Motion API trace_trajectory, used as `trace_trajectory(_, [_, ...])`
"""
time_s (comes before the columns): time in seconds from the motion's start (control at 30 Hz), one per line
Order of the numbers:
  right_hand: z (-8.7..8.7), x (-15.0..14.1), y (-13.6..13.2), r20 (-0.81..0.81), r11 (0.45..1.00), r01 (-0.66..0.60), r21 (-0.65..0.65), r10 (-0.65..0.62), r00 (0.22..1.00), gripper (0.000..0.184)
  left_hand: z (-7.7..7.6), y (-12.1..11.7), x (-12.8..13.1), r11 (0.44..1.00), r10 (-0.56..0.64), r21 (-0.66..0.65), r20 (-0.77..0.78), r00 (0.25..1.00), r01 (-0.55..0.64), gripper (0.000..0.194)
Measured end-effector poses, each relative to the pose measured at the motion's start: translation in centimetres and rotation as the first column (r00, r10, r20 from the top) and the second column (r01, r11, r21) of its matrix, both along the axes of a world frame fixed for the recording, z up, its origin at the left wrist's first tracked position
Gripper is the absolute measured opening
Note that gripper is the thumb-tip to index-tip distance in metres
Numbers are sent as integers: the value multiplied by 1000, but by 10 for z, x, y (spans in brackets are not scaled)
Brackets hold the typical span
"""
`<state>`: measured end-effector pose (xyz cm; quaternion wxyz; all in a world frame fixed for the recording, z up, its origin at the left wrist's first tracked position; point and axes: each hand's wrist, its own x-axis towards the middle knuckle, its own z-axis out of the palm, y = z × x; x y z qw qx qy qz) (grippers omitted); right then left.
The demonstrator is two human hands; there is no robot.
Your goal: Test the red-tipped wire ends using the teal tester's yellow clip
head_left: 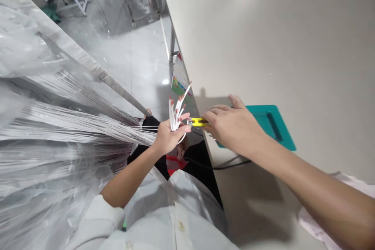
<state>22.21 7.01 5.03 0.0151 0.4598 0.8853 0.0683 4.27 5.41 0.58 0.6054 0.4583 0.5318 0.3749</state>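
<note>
My left hand (168, 137) is closed round a bundle of white wires (175, 119), whose short reddish, copper-coloured ends fan upward above the fingers. One wire bends towards the right, and its end lies between my left thumb and index finger, at the metal tip of a yellow hand tool (199, 122). My right hand (231, 125) grips that tool from the right, just past the table edge; most of its handle is hidden in the palm. Behind my right hand, a teal tray (285, 136) lies on the table, partly covered by the hand and forearm.
Long white wires (73, 125) in clear plastic hang over a rail (96, 66) on my left. The pale table (278, 47) fills the right side. A black cable (218, 168) runs across its near edge. A wheeled rack (143, 11) stands on the tiled floor ahead.
</note>
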Motion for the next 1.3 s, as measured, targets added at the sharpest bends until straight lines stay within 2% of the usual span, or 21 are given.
trace_trajectory(0.23, [-2,1,0,-17,1000,-3,17,4,1000,14,-4,1,0,997,-16,79,-115,993,26,38])
trace_trajectory(0.4, [-3,2,-1,-5,1000,9,-6,-9,1000,7,-7,2,-1,992,-37,114,-170,985,57,30])
trace_trajectory(0.53, [-6,3,-2,-46,1000,1,-5,-2,999,39,-9,1,-1,988,-37,138,-188,982,64,20])
trace_trajectory(0.6, [-7,3,-3,-48,1000,-8,-5,8,999,47,-10,0,-2,989,-30,134,-188,982,56,19])
trace_trajectory(0.83, [-9,5,-2,-51,1000,0,14,0,999,47,-7,-6,-8,992,-12,120,-191,981,35,23])
trace_trajectory(0.97, [-7,5,-5,-219,998,-28,58,40,975,45,-1,-12,-12,998,38,54,-148,988,-30,33])
trace_trajectory(1.03, [-5,0,-14,-366,992,-12,125,57,929,37,3,-15,-14,997,73,9,-83,994,-72,37])
trace_trajectory(1.1, [-5,-9,-27,-530,984,38,176,62,846,25,7,-18,-17,993,108,-40,-5,994,-108,40])
trace_trajectory(1.13, [-6,-14,-33,-602,986,45,160,62,796,21,8,-20,-19,991,116,-66,34,993,-114,42])
trace_trajectory(1.2, [-11,-25,-43,-745,998,52,46,0,667,17,12,-23,-22,990,112,-102,110,988,-101,45])
trace_trajectory(1.27, [-19,-35,-49,-861,986,25,-164,-156,483,16,17,-26,-24,991,85,-114,165,983,-67,47])
trace_trajectory(1.3, [-23,-39,-49,-893,963,-25,-269,-239,381,16,19,-28,-25,992,69,-116,179,981,-48,47])
